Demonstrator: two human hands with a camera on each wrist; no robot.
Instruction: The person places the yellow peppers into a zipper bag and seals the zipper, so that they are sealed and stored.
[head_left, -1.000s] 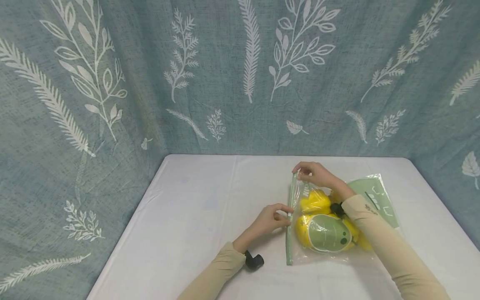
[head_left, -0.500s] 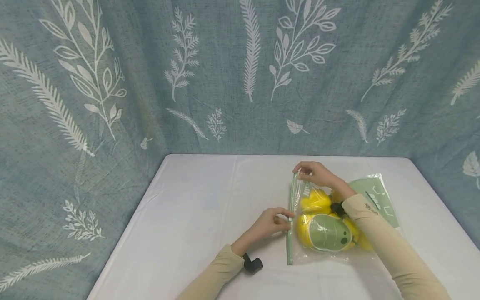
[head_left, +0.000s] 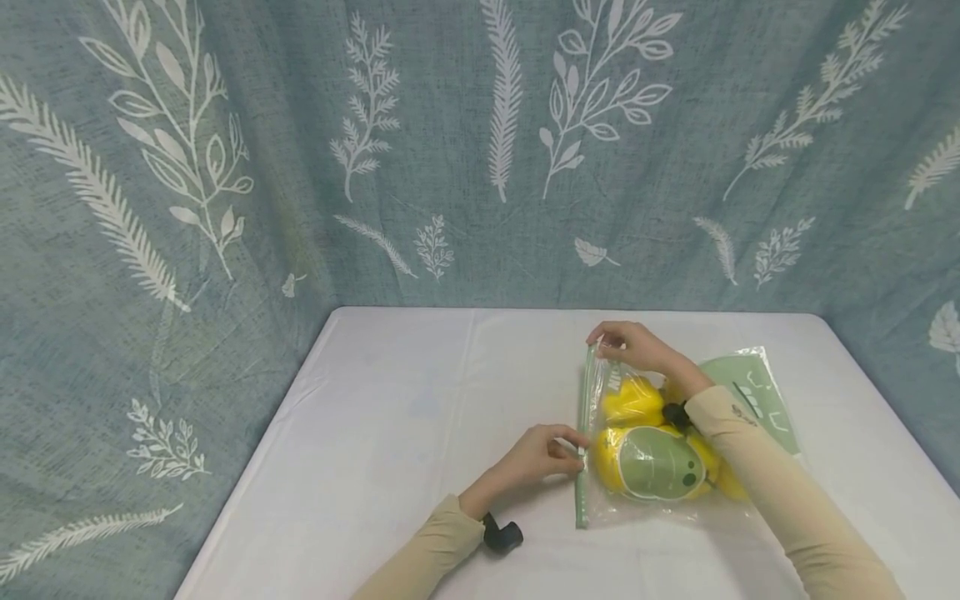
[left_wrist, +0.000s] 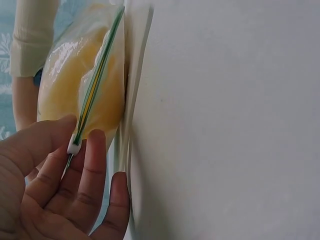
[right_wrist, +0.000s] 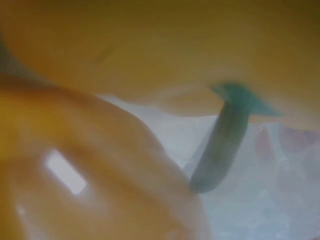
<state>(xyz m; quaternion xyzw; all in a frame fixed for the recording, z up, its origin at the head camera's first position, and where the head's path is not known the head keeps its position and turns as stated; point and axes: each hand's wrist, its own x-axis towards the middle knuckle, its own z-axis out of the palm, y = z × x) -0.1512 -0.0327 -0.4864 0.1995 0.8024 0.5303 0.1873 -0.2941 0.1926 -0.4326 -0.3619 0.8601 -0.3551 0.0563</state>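
A clear zip bag (head_left: pixel 652 463) with a green print lies on the right half of the table. Yellow bell peppers (head_left: pixel 634 402) fill it; the right wrist view shows a green stem (right_wrist: pixel 222 145) close up. Along the bag's left side runs a green zip strip (head_left: pixel 582 500). My left hand (head_left: pixel 542 454) pinches the small white slider (left_wrist: pixel 74 147) between thumb and fingers, partway down this strip. At the far end of the strip, my right hand (head_left: pixel 633 345) pinches the bag's top corner, its forearm crossing over the bag.
White cloth covers the table (head_left: pixel 390 417). A green printed panel with a white edge (head_left: pixel 757 392) spreads past the right forearm. Black wrist cameras (head_left: pixel 502 536) sit at both wrists. A blue-green leaf-patterned curtain (head_left: pixel 450 150) hangs behind and at the sides.
My left hand has slid a little toward the near edge along the zip strip, the slider moving with it. The right hand stays at the far corner.
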